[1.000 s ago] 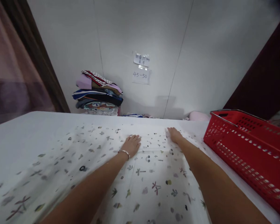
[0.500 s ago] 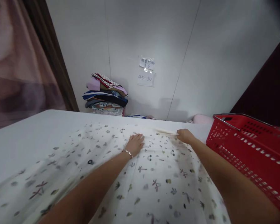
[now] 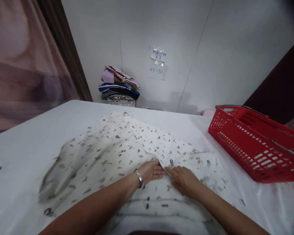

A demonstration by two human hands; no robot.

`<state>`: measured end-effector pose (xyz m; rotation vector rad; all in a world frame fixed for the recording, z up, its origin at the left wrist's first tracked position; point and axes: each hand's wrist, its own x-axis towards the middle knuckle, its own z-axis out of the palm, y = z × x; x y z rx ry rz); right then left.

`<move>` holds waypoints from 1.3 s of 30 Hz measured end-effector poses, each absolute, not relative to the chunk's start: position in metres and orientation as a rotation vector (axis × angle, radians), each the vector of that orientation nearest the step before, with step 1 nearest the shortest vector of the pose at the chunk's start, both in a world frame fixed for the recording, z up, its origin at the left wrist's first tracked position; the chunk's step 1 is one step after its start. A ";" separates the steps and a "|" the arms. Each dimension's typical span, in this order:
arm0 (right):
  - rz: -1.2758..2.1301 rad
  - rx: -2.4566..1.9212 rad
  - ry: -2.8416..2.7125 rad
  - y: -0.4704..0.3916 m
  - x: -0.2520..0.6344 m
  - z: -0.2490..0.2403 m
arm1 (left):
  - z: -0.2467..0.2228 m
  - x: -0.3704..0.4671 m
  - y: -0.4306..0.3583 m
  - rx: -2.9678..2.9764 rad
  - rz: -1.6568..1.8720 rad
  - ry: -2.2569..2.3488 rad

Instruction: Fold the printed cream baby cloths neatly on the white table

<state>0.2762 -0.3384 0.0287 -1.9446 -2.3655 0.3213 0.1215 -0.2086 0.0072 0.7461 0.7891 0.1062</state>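
Fingers: those of the left hand [image 3: 149, 170] are held nearly straight and together, palm partly upturned; those of the right hand [image 3: 185, 181] are bent inward. Whether fabric is pinched by either cannot be told, as the thumbs' contact is hidden.
Cloth: soft-looking white printed fabric [image 3: 127, 143] is met along 1 diagonal edge, just at both sets of fingertips, and is spread beneath and beyond them. The 2 hands are probably brought close so that the edge can be guided and slack controlled.
Bracelet: a silver-coloured band [image 3: 140, 179] is worn at the left wrist.
Table: the fabric's weight is borne by a smooth white tabletop [image 3: 63, 120], so little lifting seems needed.
Basket: a red perforated plastic basket with metal handles [image 3: 242, 138] is set to the right, well apart from the fingers, presumably out of their way.
Stack: folded multicoloured textiles [image 3: 119, 88] are piled beyond the far edge.
Wall: 2 paper signs [image 3: 156, 72] are fixed at viewing height, the lower marked 45-50, presumably for easy reading.
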 end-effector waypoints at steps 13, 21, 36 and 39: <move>0.257 -2.332 -1.921 -0.418 0.337 0.033 | 0.017 0.126 -0.276 0.866 0.169 0.713; 0.240 -2.044 -1.651 -0.440 0.332 0.015 | 0.005 0.156 -0.299 2.190 0.303 0.379; 0.014 -1.925 -1.597 -0.459 0.305 -0.012 | -0.005 0.166 -0.293 2.763 0.292 0.081; 0.026 -1.926 -1.624 -0.467 0.299 -0.015 | -0.003 0.173 -0.291 2.683 0.322 0.135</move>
